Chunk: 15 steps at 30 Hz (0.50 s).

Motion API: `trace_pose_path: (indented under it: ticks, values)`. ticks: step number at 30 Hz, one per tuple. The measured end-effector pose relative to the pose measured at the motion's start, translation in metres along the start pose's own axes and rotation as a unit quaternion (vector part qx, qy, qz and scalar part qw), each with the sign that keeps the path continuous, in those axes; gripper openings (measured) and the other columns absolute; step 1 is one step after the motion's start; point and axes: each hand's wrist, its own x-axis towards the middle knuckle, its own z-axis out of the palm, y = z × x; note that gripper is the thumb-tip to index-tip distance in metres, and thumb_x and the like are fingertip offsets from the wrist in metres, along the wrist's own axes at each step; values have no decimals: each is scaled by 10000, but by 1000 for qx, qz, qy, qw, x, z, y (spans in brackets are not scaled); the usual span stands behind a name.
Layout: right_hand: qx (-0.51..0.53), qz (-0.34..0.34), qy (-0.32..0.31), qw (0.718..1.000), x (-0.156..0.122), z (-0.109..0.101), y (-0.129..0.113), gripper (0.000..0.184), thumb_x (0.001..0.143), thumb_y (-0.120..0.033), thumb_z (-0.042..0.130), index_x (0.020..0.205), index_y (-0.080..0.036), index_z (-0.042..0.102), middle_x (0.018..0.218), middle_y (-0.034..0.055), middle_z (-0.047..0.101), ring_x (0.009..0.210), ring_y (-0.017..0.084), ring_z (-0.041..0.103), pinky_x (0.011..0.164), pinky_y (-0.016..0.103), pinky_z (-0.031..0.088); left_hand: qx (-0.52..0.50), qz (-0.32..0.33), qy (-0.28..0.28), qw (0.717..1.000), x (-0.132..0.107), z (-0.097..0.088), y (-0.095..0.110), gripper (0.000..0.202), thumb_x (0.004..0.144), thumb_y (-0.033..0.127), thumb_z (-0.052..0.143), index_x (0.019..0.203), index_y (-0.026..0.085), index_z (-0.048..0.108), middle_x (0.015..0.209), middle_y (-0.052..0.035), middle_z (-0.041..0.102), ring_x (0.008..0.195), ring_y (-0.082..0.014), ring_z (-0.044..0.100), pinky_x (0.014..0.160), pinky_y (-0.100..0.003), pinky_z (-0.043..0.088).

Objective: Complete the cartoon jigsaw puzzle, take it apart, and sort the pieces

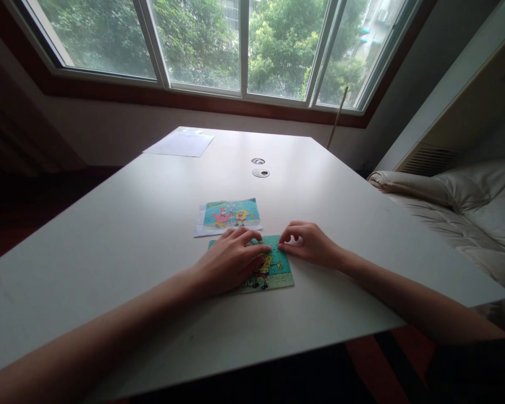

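Observation:
A small assembled cartoon jigsaw puzzle (278, 272) lies flat on the white table (130, 235), close to the front edge. My left hand (231, 261) rests palm down on the puzzle's left half, fingers stretched over it. My right hand (309, 242) sits at the puzzle's upper right edge with fingers curled and fingertips pressing on the pieces. Whether a piece is between those fingertips is hidden. Just behind the puzzle lies a printed reference picture (228, 215) showing the same cartoon scene.
A sheet of paper (179, 144) lies at the table's far left. Two round cable holes (260, 172) sit mid-table. A cushioned sofa (467, 207) stands to the right. A thin stick (337, 118) leans by the window wall behind the table.

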Motion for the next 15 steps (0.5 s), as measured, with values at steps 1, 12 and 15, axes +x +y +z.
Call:
trace_pose_path:
  ticks: [1,12,15]
  values:
    - [0,1,-1,1000,0,0,0,71,724,-217,574,716,-159,615,703,12,534,588,75,470,526,176,387,-1,1,-1,1000,0,0,0,264,868,302,387,1076,291,551,1041,-55,521,948,-213,452,831,-398,365]
    - [-10,32,16,999,6,7,7,96,706,-256,593,697,-160,600,668,-1,527,574,77,458,543,192,364,2,-4,-12,1000,-1,4,-3,264,871,321,375,1073,295,543,1041,-57,510,944,-217,447,810,-395,369]
    - [-11,30,18,999,6,9,8,100,696,-261,604,690,-161,596,658,-6,520,580,79,458,547,192,358,3,-4,-13,1000,-1,4,-3,265,872,316,372,1076,295,539,1043,-57,509,945,-219,448,810,-396,369]
